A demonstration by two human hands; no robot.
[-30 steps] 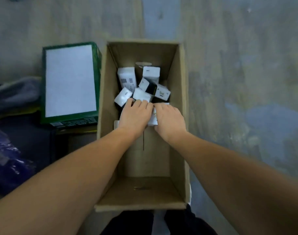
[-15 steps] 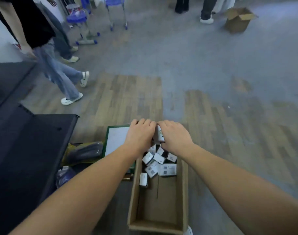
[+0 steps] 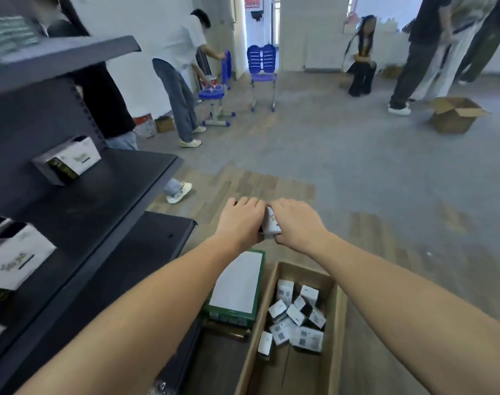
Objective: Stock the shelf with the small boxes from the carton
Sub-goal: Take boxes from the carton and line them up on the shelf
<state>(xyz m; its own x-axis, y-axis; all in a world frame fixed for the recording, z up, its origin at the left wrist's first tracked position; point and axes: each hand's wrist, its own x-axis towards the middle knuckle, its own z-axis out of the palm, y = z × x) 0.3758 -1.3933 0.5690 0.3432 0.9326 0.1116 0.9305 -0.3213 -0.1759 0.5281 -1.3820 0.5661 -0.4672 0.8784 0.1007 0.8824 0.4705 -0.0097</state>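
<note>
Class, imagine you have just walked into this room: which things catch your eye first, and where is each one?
First, the two hands, left hand and right hand, held out mid-frame, gripping a small white box between them. Below them on the floor lies an open carton with more small boxes jumbled at its far end. To the left stands a dark shelf carrying a few larger white boxes.

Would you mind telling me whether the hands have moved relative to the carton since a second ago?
Yes. Both hands have lifted out of the carton and now hold small boxes above the floor beyond its far end.
</note>
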